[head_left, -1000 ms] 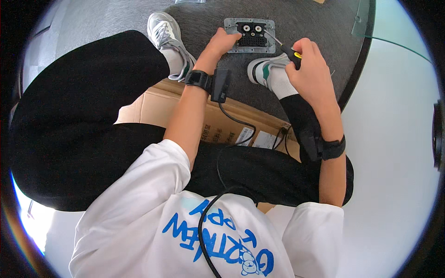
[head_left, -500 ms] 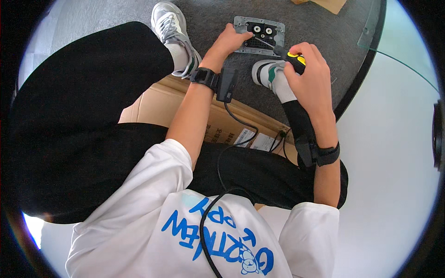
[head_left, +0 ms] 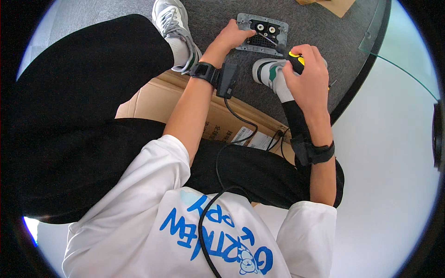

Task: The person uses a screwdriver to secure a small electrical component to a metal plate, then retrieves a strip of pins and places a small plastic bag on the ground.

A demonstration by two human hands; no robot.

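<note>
A grey rectangular housing (head_left: 281, 23) with a black inset and two round white-ringed parts lies on the carpet, between and beyond my shoes. My left hand (head_left: 230, 36) grips its left side, the thumb reaching over onto the black inset. In my right hand (head_left: 308, 74) is a screwdriver (head_left: 281, 48) with a black and yellow handle. Its thin shaft slants left across the housing, and its tip ends beside my left thumb. Whether the tip sits in a screw is too small to tell.
A flat cardboard box (head_left: 185, 97) lies beneath my legs. Dark carpet (head_left: 218, 11) spreads around the housing, with a cardboard piece (head_left: 336, 6) at the far edge. To the right are a glass edge (head_left: 403, 69) and a white surface (head_left: 380, 139). A black cable (head_left: 221, 162) runs from my left wrist.
The whole view has shifted slightly. Both hands keep their hold, and the screwdriver tip stays near my left thumb with only a small change in the shaft's angle.
</note>
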